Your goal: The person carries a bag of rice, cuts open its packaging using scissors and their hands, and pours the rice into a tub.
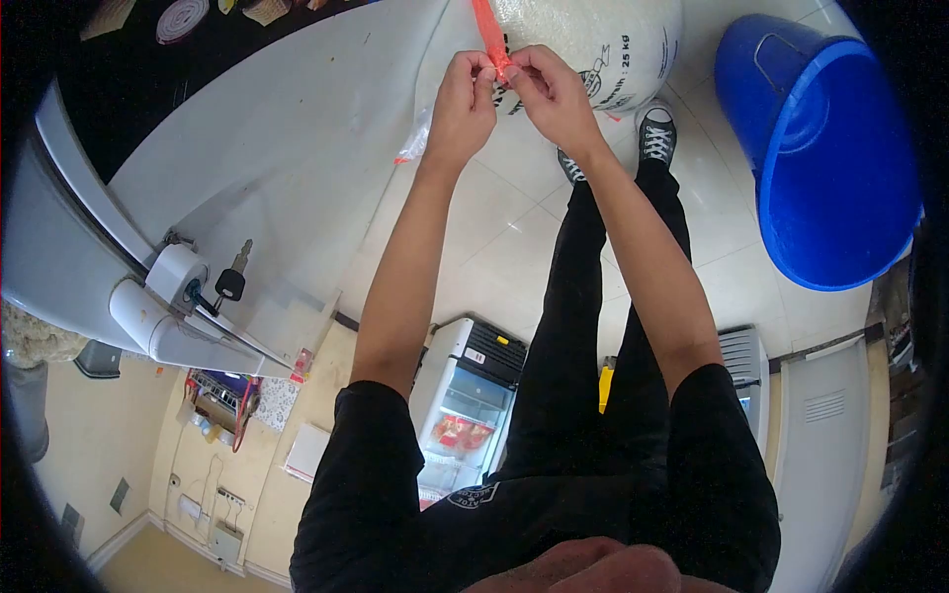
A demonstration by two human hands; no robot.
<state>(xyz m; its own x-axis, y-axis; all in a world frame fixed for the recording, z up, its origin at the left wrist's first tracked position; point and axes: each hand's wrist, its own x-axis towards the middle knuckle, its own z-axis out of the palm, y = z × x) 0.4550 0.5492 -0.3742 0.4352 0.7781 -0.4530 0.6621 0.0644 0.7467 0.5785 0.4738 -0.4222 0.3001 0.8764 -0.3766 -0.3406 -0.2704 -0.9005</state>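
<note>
I have the left hand (463,111) and right hand (560,105) narrowed, fingertips pinching the lower end of the red strip (488,28) between them, neither nearer. Its long axis runs toward 11 o'clock; the sack (593,30) sits around 1 o'clock.

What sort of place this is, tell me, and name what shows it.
Probably a small shop or its storeroom: a white, glass-fronted fridge holds red packets, and a bulky white sack printed 25 kg stands on pale floor tiles.

Head-worn view, facing steeply downward
</note>
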